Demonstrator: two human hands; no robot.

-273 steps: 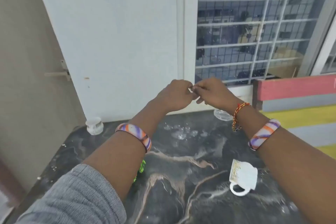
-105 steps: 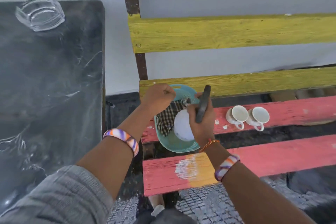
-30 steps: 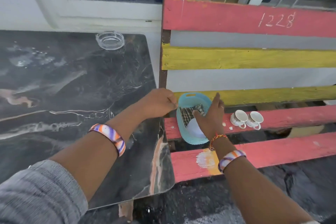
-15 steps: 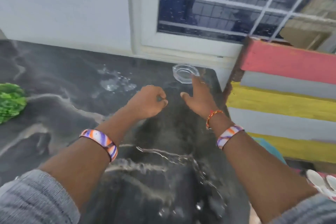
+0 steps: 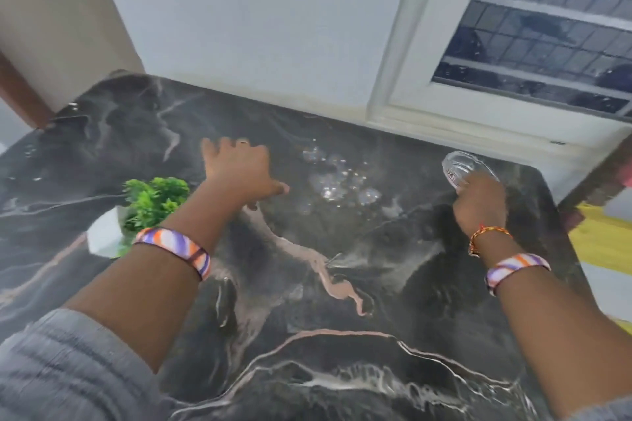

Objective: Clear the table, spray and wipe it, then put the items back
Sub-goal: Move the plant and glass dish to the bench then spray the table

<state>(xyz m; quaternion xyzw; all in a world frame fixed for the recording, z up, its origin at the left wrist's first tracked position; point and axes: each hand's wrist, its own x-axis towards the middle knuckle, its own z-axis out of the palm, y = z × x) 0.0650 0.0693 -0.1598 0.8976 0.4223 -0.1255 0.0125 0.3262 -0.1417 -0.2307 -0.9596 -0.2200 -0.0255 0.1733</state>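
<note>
Lifting: right hand (image 5: 480, 203), right of frame, grips the glass ashtray (image 5: 463, 167), tilted off the table (image 5: 307, 284); half a second ago it only reached.
Left hand (image 5: 241, 169): fingers spread, empty, centre.
Remaining: potted plant (image 5: 150, 205), left; clearing unfinished.

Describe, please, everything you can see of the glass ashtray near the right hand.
The glass ashtray is a small dish of clear, thick glass with a rounded rim. It is tilted, its open side facing the camera, not flat on the black marble table. It is at the table's far right corner, below the window frame. The right hand grips its near edge from below and hides that part. A small mark shows on the glass, too blurred to read. It looks empty.
</note>
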